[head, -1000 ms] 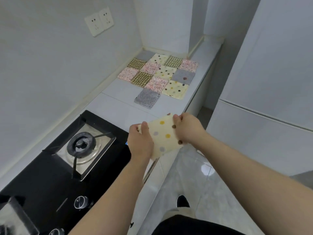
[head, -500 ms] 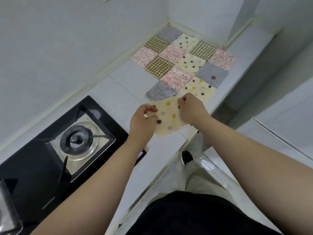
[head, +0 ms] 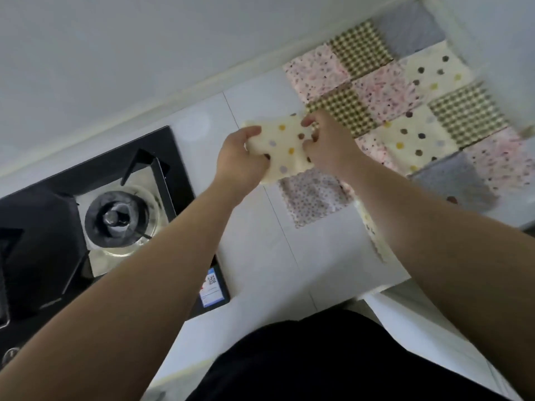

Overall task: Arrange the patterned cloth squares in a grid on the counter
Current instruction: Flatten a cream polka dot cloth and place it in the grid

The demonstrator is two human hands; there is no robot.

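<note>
A cream cloth square with coloured dots (head: 285, 147) hangs stretched between my hands just above the white counter (head: 260, 227). My left hand (head: 240, 157) grips its left edge and my right hand (head: 330, 146) pinches its right edge. It hovers over the bare spot left of the olive checked square (head: 344, 111) and behind the grey floral square (head: 314, 195). Several patterned squares lie edge to edge in a grid (head: 411, 111) reaching back to the corner. My right forearm hides part of another cream dotted square (head: 373, 235) near the front edge.
A black gas hob (head: 86, 215) with a round burner fills the counter to the left; a blue label sticks to its front corner (head: 212, 286). A white wall runs along the back. The counter's front edge is just before my dark-clothed body.
Both hands carried the cream dotted square from in front of the counter forward and up over it, to the gap beside the checked square. The view tilted further down.
</note>
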